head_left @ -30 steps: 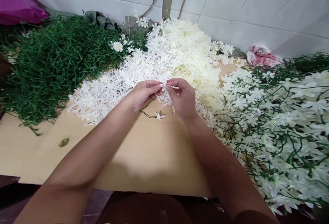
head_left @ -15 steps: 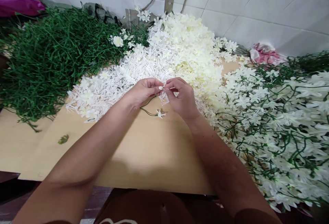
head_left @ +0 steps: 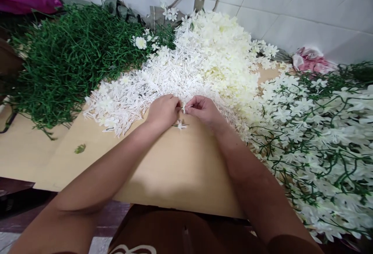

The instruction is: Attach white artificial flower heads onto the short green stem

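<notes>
My left hand point(head_left: 164, 110) is closed in a pinch on a green artificial flower stem, mostly hidden beneath the fingers. A white artificial flower point(head_left: 181, 125) on that stem pokes out below the hand, just above the cardboard. Almost touching it, my right hand point(head_left: 204, 110) pinches a small white flower piece point(head_left: 183, 108) between thumb and forefinger at the stem's tip. Right behind the hands spreads a pile of thin white stamens point(head_left: 163, 79), and a heap of cream-white petal blossoms point(head_left: 230, 56) adjoins it.
Bare green stems point(head_left: 72, 56) form a large heap at the left. Stems with white flowers point(head_left: 320, 145) are massed at the right. Cardboard point(head_left: 169, 172) covers the work surface, with a small greenish scrap point(head_left: 80, 148) on it. A tiled wall point(head_left: 279, 1) stands behind.
Both hands remain close together at the flower piece. My left hand has turned over, back upward, and the stem's loop is now hidden beneath it. The whole view has shifted slightly.
</notes>
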`<state>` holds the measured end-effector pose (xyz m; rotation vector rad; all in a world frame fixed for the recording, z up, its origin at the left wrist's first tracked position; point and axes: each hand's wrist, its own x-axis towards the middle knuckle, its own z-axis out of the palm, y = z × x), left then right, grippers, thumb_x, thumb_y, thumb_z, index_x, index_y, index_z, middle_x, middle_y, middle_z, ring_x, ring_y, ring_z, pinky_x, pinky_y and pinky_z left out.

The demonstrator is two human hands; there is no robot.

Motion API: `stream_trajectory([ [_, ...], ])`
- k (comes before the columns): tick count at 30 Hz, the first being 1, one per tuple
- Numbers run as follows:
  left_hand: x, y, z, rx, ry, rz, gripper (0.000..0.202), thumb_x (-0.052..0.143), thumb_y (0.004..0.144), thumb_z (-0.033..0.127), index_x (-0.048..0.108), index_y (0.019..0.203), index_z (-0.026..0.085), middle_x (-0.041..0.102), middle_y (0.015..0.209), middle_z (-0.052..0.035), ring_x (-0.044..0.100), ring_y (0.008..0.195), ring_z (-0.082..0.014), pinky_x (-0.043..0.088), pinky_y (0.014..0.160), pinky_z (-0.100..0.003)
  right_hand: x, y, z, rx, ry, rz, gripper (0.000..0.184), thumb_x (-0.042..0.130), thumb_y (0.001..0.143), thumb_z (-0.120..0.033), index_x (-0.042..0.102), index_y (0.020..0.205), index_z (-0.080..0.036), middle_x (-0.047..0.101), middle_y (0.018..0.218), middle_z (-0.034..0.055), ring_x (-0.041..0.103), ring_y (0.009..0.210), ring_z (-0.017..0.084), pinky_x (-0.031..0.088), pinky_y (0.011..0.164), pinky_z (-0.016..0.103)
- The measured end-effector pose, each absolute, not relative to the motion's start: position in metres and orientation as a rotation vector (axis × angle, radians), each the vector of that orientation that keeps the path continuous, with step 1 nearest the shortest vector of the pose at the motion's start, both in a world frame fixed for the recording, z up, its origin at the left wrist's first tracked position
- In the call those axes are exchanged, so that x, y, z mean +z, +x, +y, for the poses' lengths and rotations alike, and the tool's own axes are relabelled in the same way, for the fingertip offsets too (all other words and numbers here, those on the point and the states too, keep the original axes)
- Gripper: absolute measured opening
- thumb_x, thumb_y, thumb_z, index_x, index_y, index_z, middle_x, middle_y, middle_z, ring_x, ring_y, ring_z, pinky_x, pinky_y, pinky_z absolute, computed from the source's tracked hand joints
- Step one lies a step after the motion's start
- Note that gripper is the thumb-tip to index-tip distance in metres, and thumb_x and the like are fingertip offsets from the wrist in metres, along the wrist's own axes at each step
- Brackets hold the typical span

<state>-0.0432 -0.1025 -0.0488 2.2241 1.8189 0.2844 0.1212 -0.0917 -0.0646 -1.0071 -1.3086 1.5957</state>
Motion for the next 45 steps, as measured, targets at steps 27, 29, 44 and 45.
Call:
stream_trajectory([
  [27,-0.05,-0.06,-0.111,0.868,1.337,1.361,0.007,0.065,0.072,0.021,0.067,0.071,0.015,0.062,0.064,0.0013,0.055,0.064,-0.0116,0.045,0.066,-0.026,-0.067,0.112,-0.1,1.224,-1.012,-1.561,0.013,0.071,0.072,-0.028,0.063,0.074,-0.018,0.064,0.071,-0.0009,0.058,0.067,0.012,0.049,0.066,0.028],
  [29,-0.05,-0.06,-0.111,0.842,1.351,1.387,0.007,0.064,0.073,0.021,0.066,0.07,0.015,0.059,0.061,0.0018,0.053,0.061,-0.0114,0.043,0.063,-0.025,-0.069,0.11,-0.102,1.119,-1.004,-1.627,0.01,0.068,0.075,-0.026,0.061,0.074,-0.019,0.064,0.074,-0.0001,0.06,0.07,0.013,0.051,0.069,0.03],
  [44,-0.051,-0.059,-0.106,0.737,1.424,1.403,0.012,0.059,0.074,0.013,0.061,0.063,0.016,0.052,0.053,0.0049,0.043,0.052,-0.0091,0.036,0.057,-0.024,-0.083,0.098,-0.107,1.097,-1.064,-1.538,0.009,0.066,0.074,-0.024,0.059,0.072,-0.02,0.061,0.071,-0.0012,0.055,0.067,0.012,0.047,0.065,0.029],
  [45,-0.052,-0.059,-0.106,0.748,1.422,1.386,0.009,0.06,0.075,0.014,0.063,0.066,0.016,0.055,0.056,0.004,0.045,0.054,-0.0099,0.037,0.059,-0.024,-0.082,0.098,-0.107,1.133,-1.074,-1.504,0.01,0.067,0.074,-0.026,0.059,0.072,-0.02,0.061,0.07,-0.0016,0.055,0.066,0.012,0.047,0.065,0.029],
])
